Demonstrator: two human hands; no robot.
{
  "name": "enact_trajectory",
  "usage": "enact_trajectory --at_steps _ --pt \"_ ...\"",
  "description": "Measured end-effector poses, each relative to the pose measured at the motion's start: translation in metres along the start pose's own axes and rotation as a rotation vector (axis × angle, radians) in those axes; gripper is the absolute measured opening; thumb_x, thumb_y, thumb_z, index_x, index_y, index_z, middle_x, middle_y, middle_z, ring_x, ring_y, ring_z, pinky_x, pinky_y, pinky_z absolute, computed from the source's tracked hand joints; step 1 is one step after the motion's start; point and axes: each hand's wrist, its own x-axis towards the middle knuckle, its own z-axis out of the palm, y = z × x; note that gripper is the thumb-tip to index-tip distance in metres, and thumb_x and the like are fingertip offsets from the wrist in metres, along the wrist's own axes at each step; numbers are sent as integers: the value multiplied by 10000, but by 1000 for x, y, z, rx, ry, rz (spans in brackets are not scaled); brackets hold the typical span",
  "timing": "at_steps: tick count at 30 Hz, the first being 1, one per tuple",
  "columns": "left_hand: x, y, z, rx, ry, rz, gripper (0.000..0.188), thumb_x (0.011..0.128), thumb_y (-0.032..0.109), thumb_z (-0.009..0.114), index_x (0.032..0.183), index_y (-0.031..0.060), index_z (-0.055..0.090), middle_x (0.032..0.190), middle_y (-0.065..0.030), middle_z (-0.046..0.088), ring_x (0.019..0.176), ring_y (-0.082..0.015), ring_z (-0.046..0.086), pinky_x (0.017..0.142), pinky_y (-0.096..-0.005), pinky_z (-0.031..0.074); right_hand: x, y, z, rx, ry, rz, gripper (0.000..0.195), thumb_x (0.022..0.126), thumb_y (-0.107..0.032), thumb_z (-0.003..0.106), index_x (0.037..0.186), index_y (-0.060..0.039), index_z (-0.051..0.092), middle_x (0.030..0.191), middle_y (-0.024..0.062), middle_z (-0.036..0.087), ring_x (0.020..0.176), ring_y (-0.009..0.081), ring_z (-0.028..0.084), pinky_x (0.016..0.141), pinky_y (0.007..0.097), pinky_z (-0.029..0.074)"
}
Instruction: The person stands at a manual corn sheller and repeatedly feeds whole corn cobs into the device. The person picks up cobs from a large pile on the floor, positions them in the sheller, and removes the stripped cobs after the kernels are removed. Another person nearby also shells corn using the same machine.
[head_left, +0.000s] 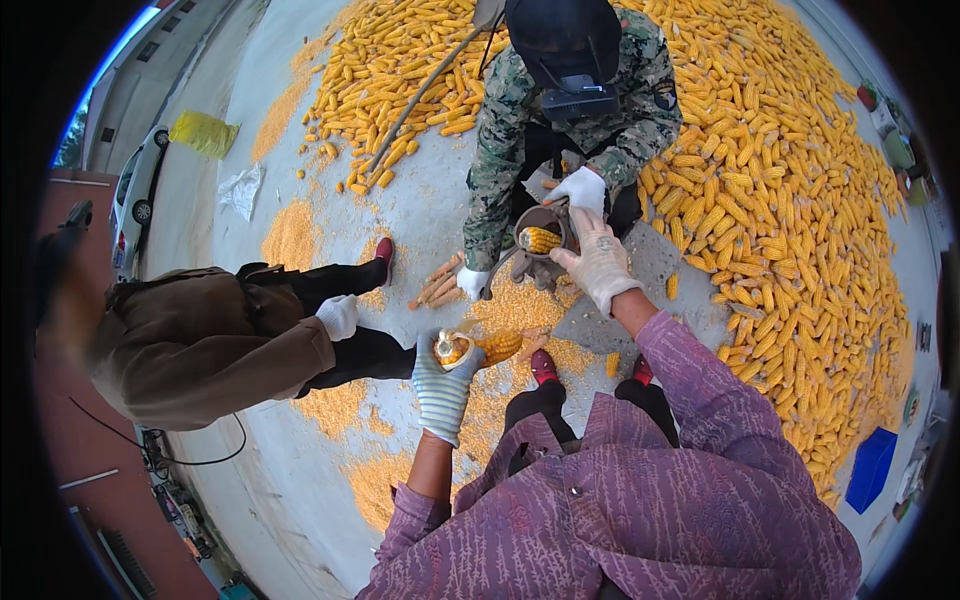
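My left hand (442, 394), in a striped knit glove, holds a corn cob (451, 349) with its pale end up and some husk on it. A second yellow cob (501, 346) shows just beyond that hand; whether I grip it too is unclear. My right hand (601, 264), in a pale glove, lies with thumb and fingers spread at the rim of a metal hand-crank corn sheller (536, 270). One cob (538, 240) sticks up in the sheller's mouth. A co-worker's gloved hand (581, 189) is right behind my fingers, and their other hand (472, 283) is at the crank.
Shelled kernels (517, 304) lie beneath the sheller, near bare cobs (439, 285). A large heap of corn (780, 262) spreads on the right. Facing me crouches a person in camouflage (499, 142); another in a brown coat (217, 345) stands at left. A long handle (424, 94) slants behind.
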Motion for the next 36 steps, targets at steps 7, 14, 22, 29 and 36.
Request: enact_trajectory --at_steps 7,14,22,29,36 --pt "-45 7 -17 -165 51 -45 522 662 241 900 1031 27 600 879 -72 669 759 -141 608 699 -303 527 -29 24 17 -189 -144 194 692 822 -343 701 1405 -89 429 1447 127 449 1267 356 466 1059 448 393" --pt "-70 -9 49 -221 -152 -105 463 711 292 831 1039 61 601 892 -103 687 791 -180 655 709 -331 552 -131 -51 -25 276 -754 -210 826 770 -333 755 1457 -101 360 1395 212 488 1253 391 508 1031 429 431" --pt "-49 82 61 -510 -725 -63 666 738 380 831 1257 57 567 1111 -155 672 988 -215 665 854 -350 544 -154 -13 -43 439 -560 144 736 721 -352 800 1335 -83 496 1141 156 674 1061 331 650 944 400 492" --pt "-51 87 69 9 -835 464 755 705 344 792 1378 158 505 1245 -224 577 1097 -410 602 921 -436 514 -182 6 -40 -3 -626 52 772 774 -533 703 1373 -97 484 1238 190 625 1162 325 598 988 415 464" --pt "-57 70 55 59 -998 438 626 751 284 767 1317 107 566 1245 -223 582 1113 -393 599 926 -422 508 -169 -34 -40 -175 -877 -171 559 838 -479 621 1215 -69 570 1174 201 635 1074 342 630 924 412 489"
